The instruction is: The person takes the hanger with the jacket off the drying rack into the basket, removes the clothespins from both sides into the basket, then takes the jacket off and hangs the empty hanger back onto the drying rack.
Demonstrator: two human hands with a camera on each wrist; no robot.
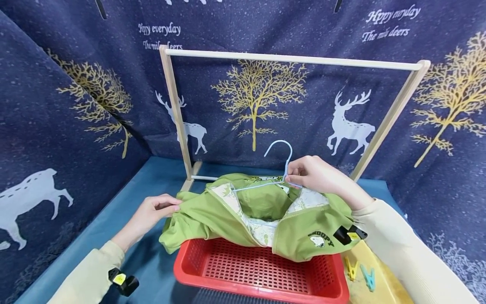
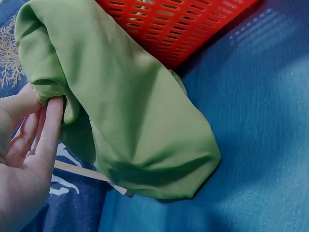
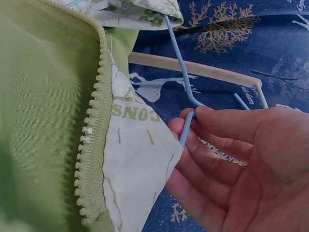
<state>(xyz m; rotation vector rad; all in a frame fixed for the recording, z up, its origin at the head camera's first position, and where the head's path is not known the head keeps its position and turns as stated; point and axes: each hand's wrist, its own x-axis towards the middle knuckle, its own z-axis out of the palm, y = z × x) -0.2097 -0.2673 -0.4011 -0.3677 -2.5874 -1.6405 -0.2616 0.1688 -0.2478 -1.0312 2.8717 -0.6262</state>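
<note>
A green zip-up jacket [image 1: 228, 213] with a pale printed lining is draped over a red plastic basket [image 1: 262, 289]. Inside its open neck lies a light blue clothes hanger [image 1: 279, 142], hook upward, its arms partly hidden by the cloth. My right hand [image 1: 313, 173] pinches the hanger at the base of the hook; the right wrist view shows thumb and fingers on the blue wire [image 3: 179, 63]. At the jacket's left shoulder or sleeve, my left hand [image 1: 157, 209] pinches a fold of green cloth [image 2: 130, 111] between thumb and fingers.
Behind the jacket stands a wooden rack with a white top rail [image 1: 288, 58]. A yellow clothespin [image 1: 351, 269] and a teal clothespin [image 1: 368, 278] lie on a yellow surface [image 1: 383, 280] right of the basket. Dark blue printed cloth [image 1: 212, 25] hangs around the blue table [image 1: 146, 185].
</note>
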